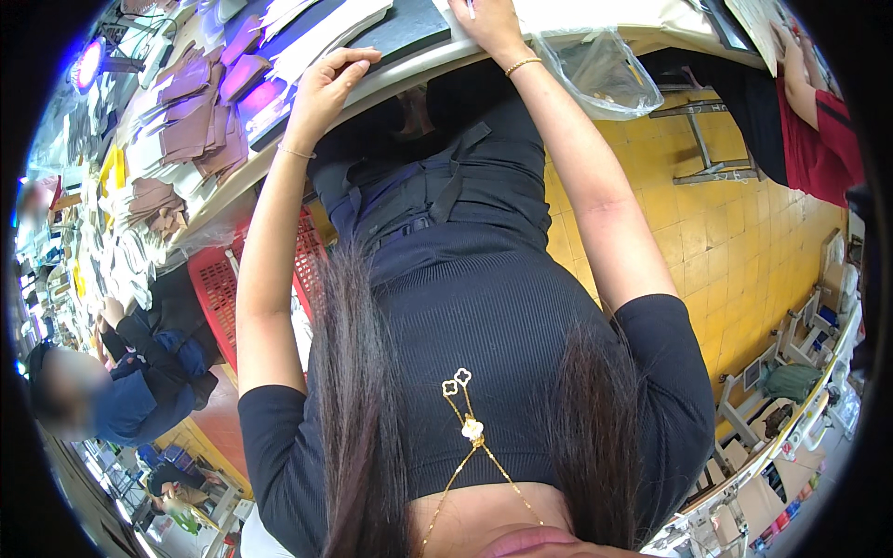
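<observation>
At the top of the head view, my right hand (489, 28) is over the table edge, its fingers closed on a slim pale pen-like stick (472, 8). The frame's upper edge cuts off those fingertips. My left hand (327, 82) rests near the table's front edge, loosely bent, fingers pointing right, with nothing visible in it. Between the two hands lies a dark flat board (423, 35). Beyond my left hand is a stack of white sheets (326, 30).
Brown cut pieces (191, 121) pile up on the table at left. A clear plastic bag (605, 79) hangs from the edge beside my right forearm. Below the table stands a red basket (216, 298). Co-workers sit at left (153, 391) and at far right (819, 139); a metal-legged stool (702, 144) stands nearby.
</observation>
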A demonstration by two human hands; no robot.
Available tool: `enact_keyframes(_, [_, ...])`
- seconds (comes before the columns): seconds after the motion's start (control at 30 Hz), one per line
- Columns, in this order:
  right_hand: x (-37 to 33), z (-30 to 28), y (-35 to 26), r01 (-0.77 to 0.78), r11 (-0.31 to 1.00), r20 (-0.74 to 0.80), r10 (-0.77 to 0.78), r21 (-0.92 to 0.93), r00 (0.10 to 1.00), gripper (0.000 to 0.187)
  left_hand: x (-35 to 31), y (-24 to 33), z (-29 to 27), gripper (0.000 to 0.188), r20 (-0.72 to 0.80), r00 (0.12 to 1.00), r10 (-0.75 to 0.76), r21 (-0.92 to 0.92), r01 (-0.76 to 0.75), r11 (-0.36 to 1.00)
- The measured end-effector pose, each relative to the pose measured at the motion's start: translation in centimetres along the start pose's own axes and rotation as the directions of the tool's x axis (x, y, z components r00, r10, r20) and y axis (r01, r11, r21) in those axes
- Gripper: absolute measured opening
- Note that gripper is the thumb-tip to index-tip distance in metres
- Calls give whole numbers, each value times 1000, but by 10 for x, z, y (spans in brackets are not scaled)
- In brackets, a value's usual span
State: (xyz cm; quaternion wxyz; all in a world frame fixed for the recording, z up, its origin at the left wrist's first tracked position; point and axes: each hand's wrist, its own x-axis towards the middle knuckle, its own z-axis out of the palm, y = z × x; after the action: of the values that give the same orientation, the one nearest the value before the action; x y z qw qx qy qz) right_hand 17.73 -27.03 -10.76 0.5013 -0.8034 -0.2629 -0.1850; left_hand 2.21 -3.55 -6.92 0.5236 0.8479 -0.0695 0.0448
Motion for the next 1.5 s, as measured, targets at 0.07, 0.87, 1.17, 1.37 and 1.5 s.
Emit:
enact_keyframes(0.07, [0,0,0,15,1000,-21,-15,8,1000,16,1,1,0,24,-4,1000,-7,-9,7,1000])
enact_keyframes(0.87, [-5,-14,-32,186,956,36,-183,-225,982,12,-32,-227,109,27,-32,821,-571,363,542,758])
enact_keyframes(1.17, [-2,-14,-38,152,929,75,-135,-338,988,19,-76,-282,138,28,109,376,-920,414,825,386])
enact_keyframes(1.37, [-2,-13,-38,107,932,152,-57,-345,987,20,-109,-288,153,29,181,289,-940,399,852,339])
enact_keyframes(1.5, [-2,-12,-37,78,938,159,-25,-337,987,20,-112,-284,156,30,219,271,-937,388,857,338])
